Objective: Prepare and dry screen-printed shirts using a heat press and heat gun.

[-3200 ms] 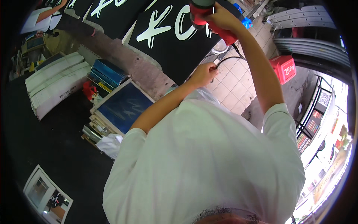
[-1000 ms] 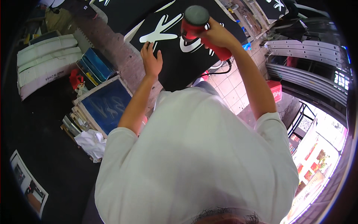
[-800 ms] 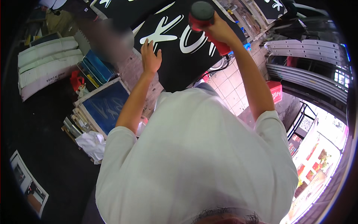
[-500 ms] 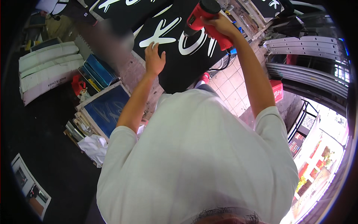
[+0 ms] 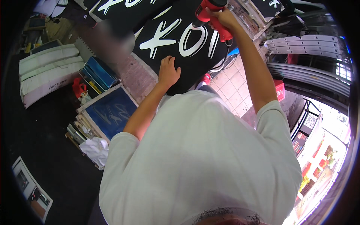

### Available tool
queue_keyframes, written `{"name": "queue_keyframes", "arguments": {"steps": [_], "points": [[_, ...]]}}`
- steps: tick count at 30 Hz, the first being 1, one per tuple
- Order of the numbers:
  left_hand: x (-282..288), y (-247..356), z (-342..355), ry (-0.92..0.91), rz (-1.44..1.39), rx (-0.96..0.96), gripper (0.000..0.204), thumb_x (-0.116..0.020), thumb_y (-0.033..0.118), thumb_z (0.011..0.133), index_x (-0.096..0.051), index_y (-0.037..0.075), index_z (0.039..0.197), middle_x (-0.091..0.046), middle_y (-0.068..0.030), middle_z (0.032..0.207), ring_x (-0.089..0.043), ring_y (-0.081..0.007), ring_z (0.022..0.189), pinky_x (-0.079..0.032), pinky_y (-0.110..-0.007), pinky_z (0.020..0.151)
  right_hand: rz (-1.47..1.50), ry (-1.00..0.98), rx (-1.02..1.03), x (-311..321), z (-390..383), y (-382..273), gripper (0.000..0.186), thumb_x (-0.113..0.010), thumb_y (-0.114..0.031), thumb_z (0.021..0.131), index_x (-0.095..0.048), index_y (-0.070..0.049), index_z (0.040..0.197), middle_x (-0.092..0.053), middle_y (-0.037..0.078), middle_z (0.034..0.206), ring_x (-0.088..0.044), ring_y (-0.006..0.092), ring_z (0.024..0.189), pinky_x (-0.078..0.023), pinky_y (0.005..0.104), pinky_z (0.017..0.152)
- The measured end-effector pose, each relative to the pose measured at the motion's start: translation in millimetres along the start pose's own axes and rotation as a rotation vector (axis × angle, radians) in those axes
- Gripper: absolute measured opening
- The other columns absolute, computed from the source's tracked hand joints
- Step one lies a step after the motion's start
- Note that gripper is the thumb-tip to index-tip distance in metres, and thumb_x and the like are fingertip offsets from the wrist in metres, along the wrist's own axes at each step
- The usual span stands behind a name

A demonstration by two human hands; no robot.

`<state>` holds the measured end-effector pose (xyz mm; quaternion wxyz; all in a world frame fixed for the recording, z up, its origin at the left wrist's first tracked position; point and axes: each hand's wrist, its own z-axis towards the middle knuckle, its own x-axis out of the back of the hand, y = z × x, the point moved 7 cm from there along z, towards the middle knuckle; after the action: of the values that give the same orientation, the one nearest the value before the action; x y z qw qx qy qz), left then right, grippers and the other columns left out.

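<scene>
A red heat gun [image 5: 203, 15] with a black rear end is gripped by its handle in my right hand [image 5: 225, 19]. Its nozzle points down and to the left over black fabric [image 5: 185, 69] printed with large white brush-style letters. The nozzle is near the upper part of the middle letter; I cannot tell whether it touches. My left hand [image 5: 169, 71] is at the near part of the fabric, below the first letter, holding nothing, with its fingers apart and slightly bent. A dark cable [image 5: 227, 51] hangs from the gun's handle.
Another black printed piece [image 5: 129, 18] lies at the far left. On the left stand a blue framed screen [image 5: 110, 112], a white carton [image 5: 48, 77] and a crumpled white cloth [image 5: 95, 150]. A ladder [image 5: 307, 47] and a red crate [image 5: 279, 89] are at the right.
My left hand has drawn back toward me and slightly right, off the first letter. The heat gun has moved up and to the right in my right hand.
</scene>
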<state>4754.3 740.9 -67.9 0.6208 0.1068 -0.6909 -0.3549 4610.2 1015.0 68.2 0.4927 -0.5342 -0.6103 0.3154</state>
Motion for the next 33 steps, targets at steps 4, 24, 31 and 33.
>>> {"name": "queue_keyframes", "arguments": {"steps": [4,24,31,33], "points": [[-4.9,2.4,-6.0,-0.027,0.105,0.003,0.068,-0.074,0.023,0.085,-0.049,-0.004,0.142,-0.05,-0.0221,0.147,-0.044,-0.0383,0.138,-0.034,-0.053,0.119,-0.155,0.004,0.019,10.8,-0.9,-7.1,0.077,-0.087,-0.033,0.08,-0.046,-0.006,0.139,-0.071,0.018,0.101,-0.07,0.0239,0.064,-0.059,0.0359,0.056],[6.7,-20.4,18.3,-0.151,-0.086,0.103,0.05,-0.071,0.026,0.089,-0.065,-0.003,0.129,-0.063,-0.0222,0.137,-0.057,-0.0382,0.13,-0.044,-0.043,0.112,-0.293,0.009,0.012,29.8,-39.4,1.4,0.074,-0.086,-0.038,0.081,-0.05,-0.005,0.136,-0.07,0.015,0.092,-0.07,0.022,0.062,-0.059,0.0356,0.057],[13.0,-35.7,24.9,-0.173,-0.169,0.19,0.042,-0.067,0.025,0.092,-0.069,0.001,0.126,-0.066,-0.0215,0.132,-0.061,-0.0373,0.125,-0.046,-0.042,0.11,-0.122,0.056,-0.022,30.9,-73.1,10.0,0.057,-0.079,-0.04,0.09,-0.055,-0.003,0.126,-0.067,0.011,0.078,-0.066,0.0169,0.058,-0.054,0.0297,0.049],[18.1,-40.8,25.2,-0.154,-0.176,0.253,0.041,-0.066,0.025,0.092,-0.069,0.001,0.125,-0.067,-0.0218,0.13,-0.063,-0.0377,0.124,-0.047,-0.042,0.11,-0.059,-0.065,-0.094,23.5,-84.9,15.1,0.058,-0.08,-0.038,0.09,-0.053,-0.004,0.129,-0.066,0.01,0.08,-0.066,0.0174,0.059,-0.054,0.0307,0.049]]}}
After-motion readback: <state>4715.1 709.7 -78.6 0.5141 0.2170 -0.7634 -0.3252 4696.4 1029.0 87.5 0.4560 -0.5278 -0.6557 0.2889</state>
